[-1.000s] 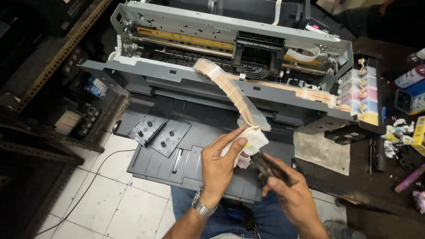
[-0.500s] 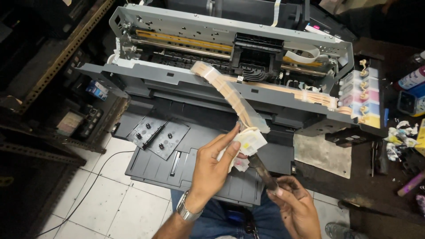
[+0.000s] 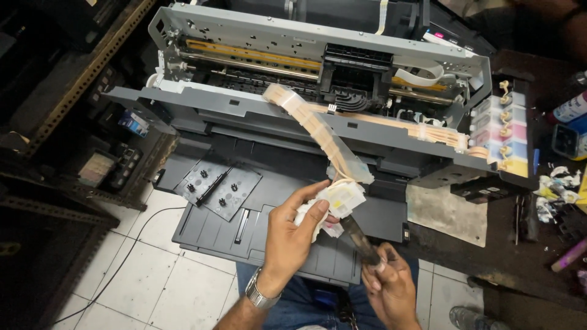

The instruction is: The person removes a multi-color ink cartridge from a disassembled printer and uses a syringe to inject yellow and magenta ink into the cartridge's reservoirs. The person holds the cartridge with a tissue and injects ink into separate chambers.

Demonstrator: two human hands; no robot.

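Note:
An opened grey printer [image 3: 244, 116] with its cover off lies in front of me. A band of yellowish ink tubes [image 3: 318, 125] runs from the carriage [image 3: 354, 76] down to a small white cartridge block [image 3: 341, 198]. My left hand [image 3: 293, 235], with a metal watch at the wrist, grips that block together with a wad of stained tissue. My right hand [image 3: 391, 287] holds a dark syringe-like tool [image 3: 358, 238] whose tip meets the underside of the block.
Ink tanks with coloured ink [image 3: 510, 131] hang on the printer's right side. The grey paper tray [image 3: 257, 235] sticks out toward me. Bottles [image 3: 568, 110] and stained rags [image 3: 553, 186] lie at the right. A black cable [image 3: 122, 263] crosses the white floor tiles.
My left hand has kept hold of the block and tissue. My right hand drew down and back a little, and the dark tool now shows more plainly under the block.

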